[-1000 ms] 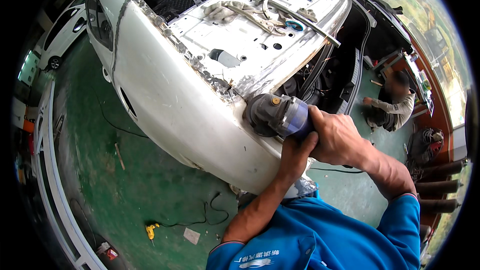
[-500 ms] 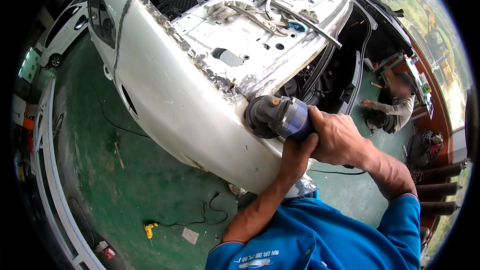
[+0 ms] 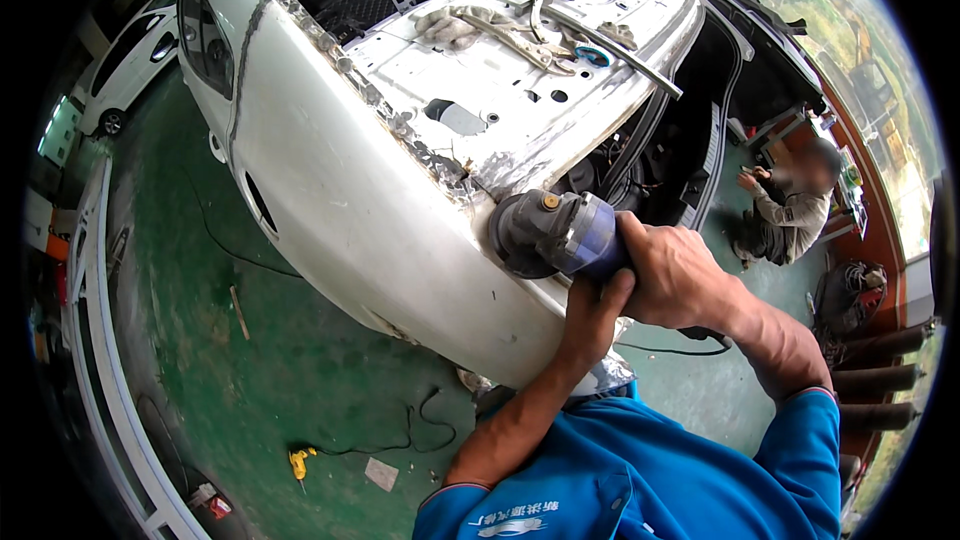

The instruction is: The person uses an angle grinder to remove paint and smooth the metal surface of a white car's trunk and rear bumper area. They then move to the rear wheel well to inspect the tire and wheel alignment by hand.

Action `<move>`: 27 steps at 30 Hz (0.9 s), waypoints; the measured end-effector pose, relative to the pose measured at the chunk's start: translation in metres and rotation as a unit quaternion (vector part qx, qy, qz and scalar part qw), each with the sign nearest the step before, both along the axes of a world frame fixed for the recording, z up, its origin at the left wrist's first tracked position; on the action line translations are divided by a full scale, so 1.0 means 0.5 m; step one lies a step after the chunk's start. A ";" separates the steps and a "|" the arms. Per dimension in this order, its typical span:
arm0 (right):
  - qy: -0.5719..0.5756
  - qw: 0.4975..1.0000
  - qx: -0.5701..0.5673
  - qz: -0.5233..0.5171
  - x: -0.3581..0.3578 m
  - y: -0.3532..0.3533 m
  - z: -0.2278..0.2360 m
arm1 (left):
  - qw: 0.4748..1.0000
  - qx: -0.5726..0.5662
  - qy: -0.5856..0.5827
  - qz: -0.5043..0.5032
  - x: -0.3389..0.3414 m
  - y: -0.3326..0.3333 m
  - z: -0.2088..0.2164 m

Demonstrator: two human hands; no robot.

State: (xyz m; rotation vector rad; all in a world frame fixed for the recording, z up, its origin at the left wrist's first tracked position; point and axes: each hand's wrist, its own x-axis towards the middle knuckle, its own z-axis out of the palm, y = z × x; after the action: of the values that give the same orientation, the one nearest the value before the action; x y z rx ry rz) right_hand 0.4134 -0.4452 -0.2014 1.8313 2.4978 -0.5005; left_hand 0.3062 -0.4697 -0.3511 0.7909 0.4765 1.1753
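Note:
Both my hands are closed around a blue and dark grey angle grinder (image 3: 585, 240). My right hand (image 3: 675, 275) wraps over its body from the right. My left hand (image 3: 598, 308) grips it from below, with the thumb against the blue housing and most fingers hidden. The grinder's disc end rests against the rear corner of a white car body (image 3: 380, 210), where the side panel meets the rear deck. Scraped, bare metal runs along that seam (image 3: 440, 165). Whether the disc is spinning I cannot tell.
On the rear deck lie a metal bar (image 3: 620, 50), cloth gloves (image 3: 460, 25) and a blue tape roll (image 3: 592, 56). A yellow drill (image 3: 300, 462) with a black cord lies on the green floor. A person (image 3: 790, 205) squats at the right. White rails (image 3: 100, 340) run along the left.
My hands and the grinder stay almost in place. The person at the right has raised their hands and brought them together in front of the body.

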 end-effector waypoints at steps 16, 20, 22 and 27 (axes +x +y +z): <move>0.105 0.990 -0.094 0.014 0.020 0.044 0.019 | 1.000 -0.008 -0.007 0.017 -0.005 -0.011 0.013; 0.083 0.992 -0.096 0.018 0.019 0.046 0.024 | 1.000 -0.021 -0.001 0.013 -0.006 -0.009 0.014; 0.060 0.995 -0.081 0.010 0.018 0.040 0.028 | 1.000 -0.011 0.001 0.004 -0.005 -0.007 0.015; 0.024 1.000 -0.012 -0.016 0.030 -0.013 0.059 | 0.993 0.083 0.024 -0.080 0.004 0.008 0.016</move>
State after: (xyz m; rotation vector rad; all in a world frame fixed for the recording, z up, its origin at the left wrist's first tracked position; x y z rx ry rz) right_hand 0.4283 -0.4518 -0.1719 1.8747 2.4847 -0.5812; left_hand 0.3082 -0.4659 -0.3429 0.9847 0.3501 1.0582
